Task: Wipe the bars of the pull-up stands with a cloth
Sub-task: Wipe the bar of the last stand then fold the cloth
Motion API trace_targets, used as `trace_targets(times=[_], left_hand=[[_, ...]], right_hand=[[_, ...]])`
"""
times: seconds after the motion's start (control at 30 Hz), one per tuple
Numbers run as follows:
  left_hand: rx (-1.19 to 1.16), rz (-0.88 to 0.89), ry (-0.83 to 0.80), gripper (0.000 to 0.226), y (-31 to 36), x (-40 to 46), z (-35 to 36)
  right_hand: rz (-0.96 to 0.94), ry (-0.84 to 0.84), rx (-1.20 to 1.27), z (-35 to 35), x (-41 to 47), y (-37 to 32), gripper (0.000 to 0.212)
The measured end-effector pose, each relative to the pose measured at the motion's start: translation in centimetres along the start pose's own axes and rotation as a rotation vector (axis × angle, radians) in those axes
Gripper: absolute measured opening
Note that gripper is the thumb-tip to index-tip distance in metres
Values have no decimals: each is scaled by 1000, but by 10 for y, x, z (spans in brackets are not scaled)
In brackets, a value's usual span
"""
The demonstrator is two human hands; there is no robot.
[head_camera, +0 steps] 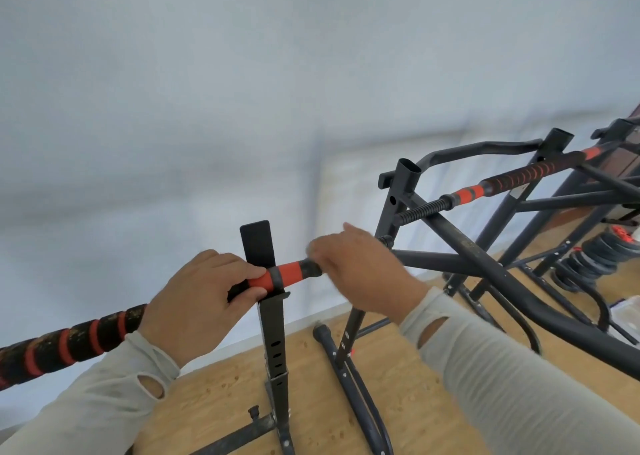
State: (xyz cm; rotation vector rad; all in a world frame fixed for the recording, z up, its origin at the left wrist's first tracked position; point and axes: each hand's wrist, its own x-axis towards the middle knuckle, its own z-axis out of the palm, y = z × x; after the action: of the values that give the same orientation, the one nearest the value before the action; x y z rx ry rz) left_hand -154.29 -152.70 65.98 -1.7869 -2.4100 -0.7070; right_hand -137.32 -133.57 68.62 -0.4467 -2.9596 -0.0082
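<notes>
Here, left hand [194, 298] clamped round the red-black bar [291, 274], right hand [360, 274] blurred at its end, grip unclear

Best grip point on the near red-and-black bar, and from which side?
Grip the near bar from above on its orange foam, beside the upright post cradling it, as the left hand does. It lies roughly level, with the top unobstructed.

- Black-and-orange padded bar [86, 336] lies across the slotted black steel upright [272, 319].
- Left hand [197, 302] sits left of the upright, right hand [360, 267] right of it.
- Black tubular pull-up stand [446, 232] stands farther right, on the wooden floor [408, 378].
- Stacked black weight plates [588, 260] lie behind it.
</notes>
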Motion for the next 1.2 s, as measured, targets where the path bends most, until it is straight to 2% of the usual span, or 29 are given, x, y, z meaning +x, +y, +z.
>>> trace_targets(times=[0.07, 0.13, 0.2, 0.27, 0.4, 0.47, 0.53, 0.57, 0.6, 0.63, 0.7, 0.77, 0.9, 0.97, 1.03, 1.13, 1.2], left_hand=[[2, 6, -3, 35, -1, 0, 1], [2, 8, 7, 28, -2, 0, 1], [-3, 5, 5, 25, -4, 0, 2], [-5, 8, 4, 25, -6, 1, 3], [-5, 14, 15, 30, -7, 0, 2], [-10, 11, 15, 28, -6, 0, 2], [-13, 16, 11, 31, -7, 0, 3], [-15, 20, 9, 35, -8, 0, 3], [-16, 21, 8, 37, -8, 1, 4], [-17, 18, 7, 36, -9, 1, 4], [-19, 14, 9, 31, -8, 2, 4], [-11, 17, 10, 30, -7, 1, 4], [-8, 13, 14, 38, -6, -1, 4], [-18, 12, 18, 37, -5, 0, 3], [-22, 6, 22, 30, -4, 1, 2], [-22, 2, 32, 25, -3, 0, 2], [-23, 2, 25, 25, -4, 1, 1]], right_hand=[[27, -157, -27, -12, -8, 28, 35], [114, -180, -95, -22, -13, 53, 41], [199, -134, -84, -24, -17, 58, 30], [232, -70, -94, -20, -13, 36, 19], [141, 79, 17, 7, -4, -29, 10], [74, 154, 42, 18, -9, -21, 15], [16, 181, -41, 16, -19, 12, 36], [34, 135, -105, 12, -24, 31, 44], [76, 64, -184, 4, -27, 48, 43], [137, 6, -231, -3, -30, 60, 35], [267, 2, -218, -13, -32, 64, 18], [311, 30, -216, -12, -24, 34, 18], [168, 170, 47, 22, -12, -28, 11], [139, 129, 43, 16, -12, -13, 11], [204, 27, 19, -2, -16, 17, 18], [238, -186, -313, -27, -13, 55, 11], [231, -266, -399, -33, -6, 52, 22]])
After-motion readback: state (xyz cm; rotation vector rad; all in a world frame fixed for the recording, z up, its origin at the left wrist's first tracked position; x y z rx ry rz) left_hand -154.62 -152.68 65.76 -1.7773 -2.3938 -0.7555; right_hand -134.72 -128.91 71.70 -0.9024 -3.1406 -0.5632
